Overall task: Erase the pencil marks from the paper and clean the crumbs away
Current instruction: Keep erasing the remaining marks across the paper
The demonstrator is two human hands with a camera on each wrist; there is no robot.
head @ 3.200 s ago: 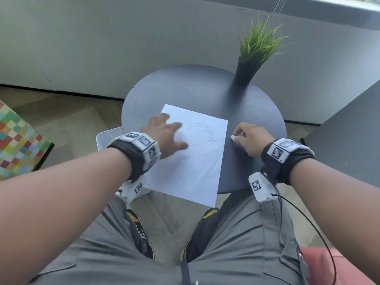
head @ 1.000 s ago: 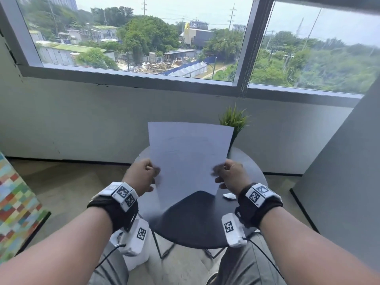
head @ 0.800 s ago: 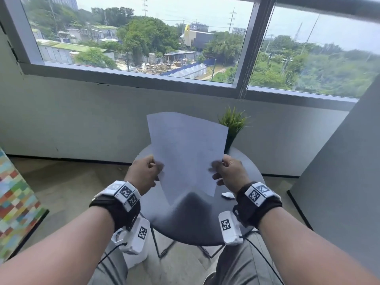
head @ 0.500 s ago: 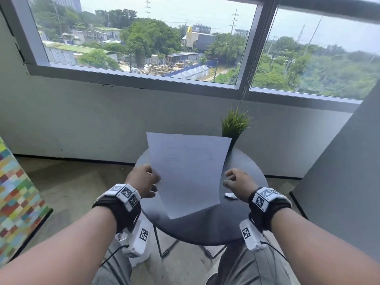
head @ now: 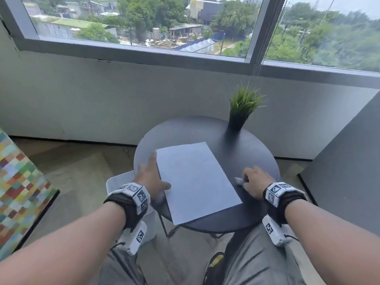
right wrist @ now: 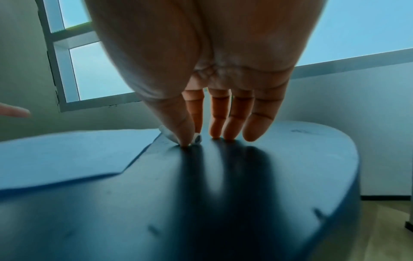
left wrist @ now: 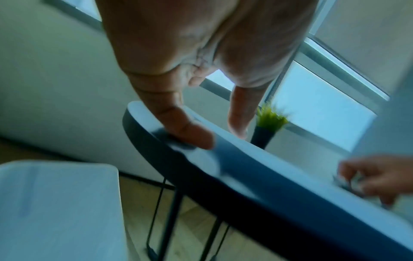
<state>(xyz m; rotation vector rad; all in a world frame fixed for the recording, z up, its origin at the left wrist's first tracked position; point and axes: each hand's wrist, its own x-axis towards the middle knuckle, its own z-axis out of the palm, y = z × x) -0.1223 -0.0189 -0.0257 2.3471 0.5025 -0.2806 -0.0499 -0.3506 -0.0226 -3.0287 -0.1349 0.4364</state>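
A white sheet of paper (head: 197, 179) lies flat on the round dark table (head: 248, 145), and its near corner hangs over the front edge. My left hand (head: 152, 175) lies open at the sheet's left edge, fingers stretched along it and the thumb (left wrist: 187, 130) pressed down at the table's rim. My right hand (head: 255, 182) sits on the table just right of the sheet. In the right wrist view its thumb (right wrist: 184, 136) and forefinger pinch the small white eraser (right wrist: 197, 138), while the other fingertips touch the tabletop. The eraser (head: 238, 180) shows at the fingertips. I cannot make out any marks or crumbs.
A potted green plant (head: 242, 108) stands at the table's far right. A white bin (head: 119, 182) sits on the floor left of the table, under my left wrist. A multicoloured cushion (head: 18, 182) is at far left, and a grey panel (head: 349, 161) rises at right.
Both hands held the sheet up in the air before; now it lies flat on the table. The left hand has opened beside it. The right hand has gone to the eraser.
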